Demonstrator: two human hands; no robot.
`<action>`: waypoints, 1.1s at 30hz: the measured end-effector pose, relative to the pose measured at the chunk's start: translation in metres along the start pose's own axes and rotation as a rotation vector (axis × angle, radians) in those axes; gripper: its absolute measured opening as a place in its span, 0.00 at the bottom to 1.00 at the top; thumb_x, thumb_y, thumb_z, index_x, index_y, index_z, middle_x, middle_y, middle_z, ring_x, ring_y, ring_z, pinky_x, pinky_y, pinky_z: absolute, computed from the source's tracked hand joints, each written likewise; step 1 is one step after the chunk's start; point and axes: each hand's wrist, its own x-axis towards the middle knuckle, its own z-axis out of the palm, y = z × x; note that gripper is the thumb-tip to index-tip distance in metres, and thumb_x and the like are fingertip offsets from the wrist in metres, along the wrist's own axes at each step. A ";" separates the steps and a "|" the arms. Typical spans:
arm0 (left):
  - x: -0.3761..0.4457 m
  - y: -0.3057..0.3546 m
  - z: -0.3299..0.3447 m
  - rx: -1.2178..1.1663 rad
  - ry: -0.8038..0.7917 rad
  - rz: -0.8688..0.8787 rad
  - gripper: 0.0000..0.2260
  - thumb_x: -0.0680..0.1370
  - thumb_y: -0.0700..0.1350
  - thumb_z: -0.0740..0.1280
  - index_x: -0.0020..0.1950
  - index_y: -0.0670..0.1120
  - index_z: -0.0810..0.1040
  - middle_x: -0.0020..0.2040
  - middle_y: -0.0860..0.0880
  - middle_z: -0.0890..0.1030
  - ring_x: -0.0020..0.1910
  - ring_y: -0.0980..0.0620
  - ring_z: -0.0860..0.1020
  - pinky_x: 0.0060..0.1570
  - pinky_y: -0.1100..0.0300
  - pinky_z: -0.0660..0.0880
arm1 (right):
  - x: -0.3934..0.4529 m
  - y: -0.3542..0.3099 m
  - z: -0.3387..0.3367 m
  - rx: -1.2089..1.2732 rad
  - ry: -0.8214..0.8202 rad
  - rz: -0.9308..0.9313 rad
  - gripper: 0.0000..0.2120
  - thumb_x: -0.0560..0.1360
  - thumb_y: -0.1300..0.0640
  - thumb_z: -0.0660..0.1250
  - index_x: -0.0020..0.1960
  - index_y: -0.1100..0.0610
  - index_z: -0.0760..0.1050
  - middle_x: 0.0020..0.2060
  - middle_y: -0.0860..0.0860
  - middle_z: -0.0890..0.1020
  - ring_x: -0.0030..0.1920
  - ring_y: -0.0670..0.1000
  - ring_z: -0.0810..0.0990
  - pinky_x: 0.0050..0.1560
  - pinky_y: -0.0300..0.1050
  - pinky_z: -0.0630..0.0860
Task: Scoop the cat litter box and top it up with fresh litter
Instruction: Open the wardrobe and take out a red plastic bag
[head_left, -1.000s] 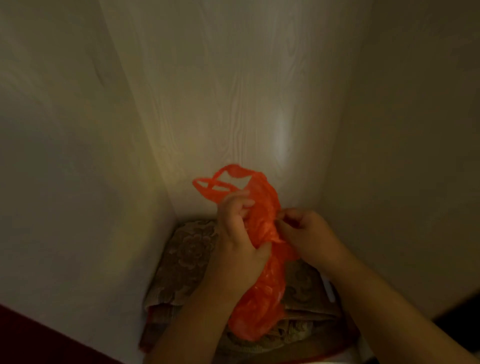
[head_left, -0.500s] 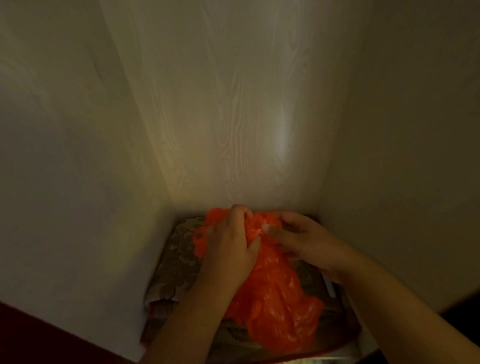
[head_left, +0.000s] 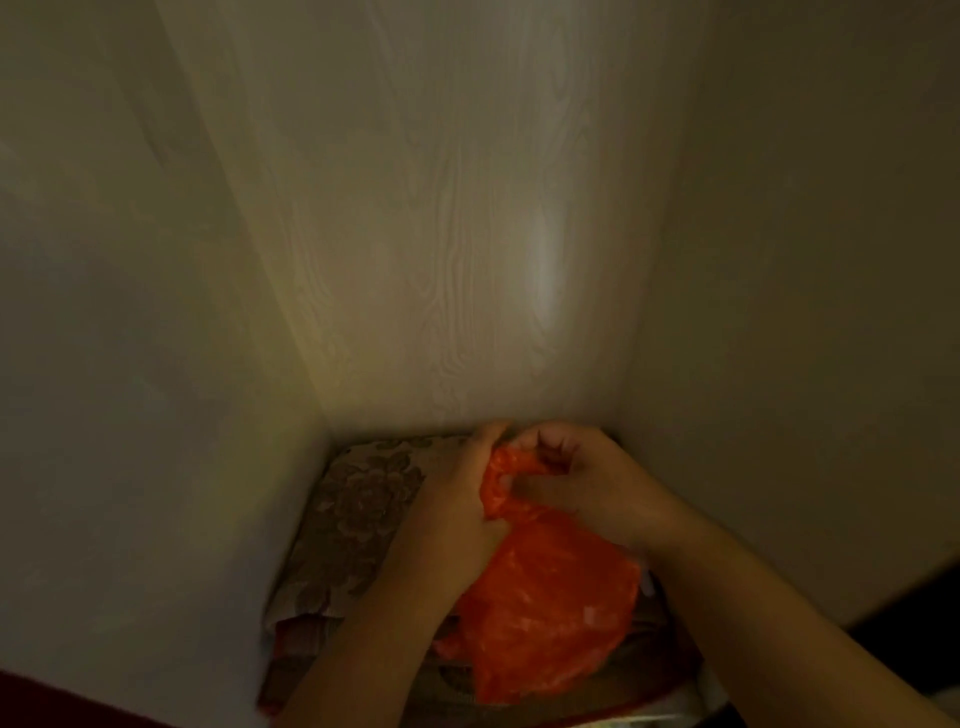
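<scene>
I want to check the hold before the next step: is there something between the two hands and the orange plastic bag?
Nothing visible is. The left hand and the right hand both hold the twisted top of the orange plastic bag directly, above the folded patterned fabric. No litter box is in view, so the way there cannot be judged.

A single head-worn camera looks forward and steeply down from close above the hands. It faces into a narrow corner, a wood-grain panel (head_left: 441, 234) straight ahead between plain side walls.
</scene>
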 end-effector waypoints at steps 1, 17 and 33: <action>0.002 -0.003 -0.002 0.064 0.026 0.001 0.36 0.75 0.42 0.74 0.74 0.69 0.62 0.69 0.60 0.74 0.65 0.61 0.74 0.62 0.69 0.69 | 0.001 0.003 -0.001 -0.084 0.042 -0.008 0.06 0.76 0.60 0.75 0.52 0.56 0.84 0.48 0.54 0.87 0.50 0.55 0.86 0.55 0.54 0.83; -0.005 0.021 0.001 -0.309 0.119 -0.066 0.15 0.77 0.59 0.61 0.61 0.75 0.71 0.63 0.68 0.69 0.69 0.67 0.66 0.63 0.76 0.60 | -0.005 0.010 -0.001 0.265 0.072 0.167 0.10 0.78 0.66 0.68 0.57 0.58 0.82 0.51 0.60 0.86 0.49 0.58 0.86 0.51 0.56 0.82; -0.008 -0.010 0.002 0.030 0.147 -0.070 0.15 0.78 0.44 0.69 0.63 0.59 0.76 0.60 0.57 0.77 0.58 0.62 0.74 0.60 0.66 0.70 | -0.007 0.026 0.011 -0.145 0.133 -0.016 0.08 0.79 0.59 0.69 0.56 0.49 0.83 0.53 0.46 0.84 0.56 0.46 0.83 0.61 0.49 0.80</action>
